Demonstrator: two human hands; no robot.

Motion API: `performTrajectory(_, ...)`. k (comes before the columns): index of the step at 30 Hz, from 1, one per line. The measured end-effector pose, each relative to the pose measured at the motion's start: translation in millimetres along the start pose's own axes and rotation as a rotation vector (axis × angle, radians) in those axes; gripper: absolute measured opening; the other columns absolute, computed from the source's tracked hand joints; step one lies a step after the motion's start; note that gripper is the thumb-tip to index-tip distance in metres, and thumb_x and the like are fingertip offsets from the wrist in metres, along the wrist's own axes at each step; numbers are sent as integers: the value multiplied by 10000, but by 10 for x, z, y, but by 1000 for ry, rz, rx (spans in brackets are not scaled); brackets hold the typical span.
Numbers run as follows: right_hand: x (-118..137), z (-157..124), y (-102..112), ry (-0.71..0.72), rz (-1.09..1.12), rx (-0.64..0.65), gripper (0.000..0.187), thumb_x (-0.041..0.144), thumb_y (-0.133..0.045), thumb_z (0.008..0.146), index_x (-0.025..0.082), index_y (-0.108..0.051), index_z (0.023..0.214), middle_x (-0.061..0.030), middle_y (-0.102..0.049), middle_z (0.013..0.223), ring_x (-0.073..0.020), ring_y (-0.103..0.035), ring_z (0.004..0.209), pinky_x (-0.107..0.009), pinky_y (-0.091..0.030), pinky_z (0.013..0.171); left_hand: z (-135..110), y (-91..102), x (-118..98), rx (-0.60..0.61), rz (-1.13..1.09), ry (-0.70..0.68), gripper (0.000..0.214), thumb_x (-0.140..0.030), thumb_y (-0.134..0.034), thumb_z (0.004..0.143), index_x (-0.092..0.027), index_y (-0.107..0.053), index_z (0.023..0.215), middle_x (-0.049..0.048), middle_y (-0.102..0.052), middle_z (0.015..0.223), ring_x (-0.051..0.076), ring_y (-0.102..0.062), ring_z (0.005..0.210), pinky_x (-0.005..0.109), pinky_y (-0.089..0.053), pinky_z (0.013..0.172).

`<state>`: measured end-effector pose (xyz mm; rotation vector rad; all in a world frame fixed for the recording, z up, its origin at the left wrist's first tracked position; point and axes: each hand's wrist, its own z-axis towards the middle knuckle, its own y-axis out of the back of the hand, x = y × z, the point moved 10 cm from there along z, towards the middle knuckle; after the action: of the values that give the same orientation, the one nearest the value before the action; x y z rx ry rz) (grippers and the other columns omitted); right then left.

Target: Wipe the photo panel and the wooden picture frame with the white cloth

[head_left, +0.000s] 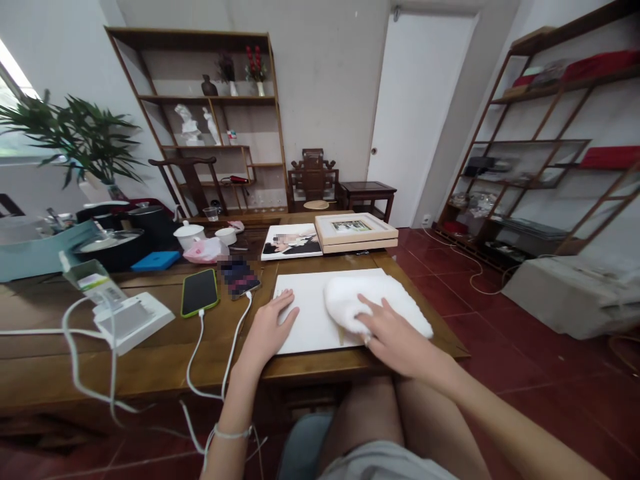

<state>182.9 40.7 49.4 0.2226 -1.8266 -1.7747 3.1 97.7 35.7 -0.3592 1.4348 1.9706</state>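
A flat white board (305, 317) lies on the wooden table in front of me. My left hand (270, 327) rests on its left edge, fingers stretched out and holding nothing. On the board's right half is a fluffy white cloth (400, 303), bunched up and hanging past the board's right side. My right hand (390, 333) grips the cloth from the near side, pressing it down with some fingers sunk into the pile. Part of a yellowish mark shows by the cloth's lower left edge; the cloth hides the rest.
Behind the board lie a photo print panel (293, 241) and stacked pale wooden frames (357, 233). To the left are a green-edged phone (200, 293), a second phone (239, 277), white charging cables (193, 367) and a white power strip (133, 323). A white teapot (190, 233) stands farther back.
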Motion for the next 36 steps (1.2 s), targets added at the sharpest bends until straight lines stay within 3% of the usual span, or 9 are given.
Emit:
performTrajectory(5,-287,724,156,-50,-64,-86,350,86,-347,806,167,-604,1029,-113,-571,1234,-296,-335,1293,-569,-243,1007,11,7,-2,-2,7,-6,420,-347,-486,831,-110,-624,1148,127,-572,1271,232,-505,1217,386,-361,1062)
performTrajectory(9,-223,924,165,-49,-102,-95,356,69,-371,776,162,-625,1007,-131,-620,1145,-315,-400,1232,-598,-266,969,15,5,6,5,14,1,418,-355,-480,831,-126,-626,1149,117,-574,1272,233,-502,1218,382,-369,1056)
performTrajectory(12,-49,740,84,-32,-142,-85,394,59,-416,746,142,-616,1074,-155,-534,1286,-334,-307,1298,-612,-215,1001,13,-2,15,4,11,5,438,-358,-480,828,-105,-619,1157,130,-570,1274,235,-501,1219,375,-363,1061)
performTrajectory(15,193,355,-30,25,-190,-50,389,74,-454,744,150,-628,1082,-140,-409,1410,-348,-221,1341,-600,-163,1042,11,-3,14,-4,5,0,420,-354,-481,827,-130,-625,1152,114,-575,1272,233,-500,1220,384,-364,1060)
performTrajectory(19,457,-139,-145,97,-193,23,327,144,-494,760,195,-651,1043,-98,-387,1433,-357,-201,1350,-608,-147,1056,10,-3,12,-10,-1,-8,410,-354,-485,826,-139,-628,1145,110,-575,1273,232,-505,1217,390,-362,1061)
performTrajectory(22,494,-226,-142,71,-176,35,329,161,-487,770,207,-645,1055,-92,-389,1433,-364,-218,1342,-639,-173,1029,9,-9,19,-9,-5,-9,421,-357,-490,825,-122,-626,1147,120,-574,1273,234,-504,1218,384,-356,1066)
performTrajectory(25,422,2,-71,25,-179,13,339,175,-462,797,203,-629,1090,-110,-447,1390,-363,-280,1311,-629,-252,987,12,-17,20,-9,-11,-16,429,-356,-483,830,-110,-620,1154,127,-573,1273,230,-500,1222,377,-352,1068)
performTrajectory(32,133,946,108,7,-246,-55,312,158,-441,818,151,-628,1067,-161,-618,1139,-324,-454,1159,-532,-310,952,10,1,9,-17,-5,-21,400,-352,-488,825,-148,-633,1137,102,-583,1266,228,-502,1218,381,-365,1059)
performTrajectory(36,178,971,84,73,-255,-52,297,130,-442,803,124,-642,1023,-171,-644,1054,-304,-468,1135,-471,-305,964,9,-1,15,-17,-3,-17,407,-352,-491,825,-141,-628,1145,110,-576,1272,230,-500,1220,382,-361,1062)
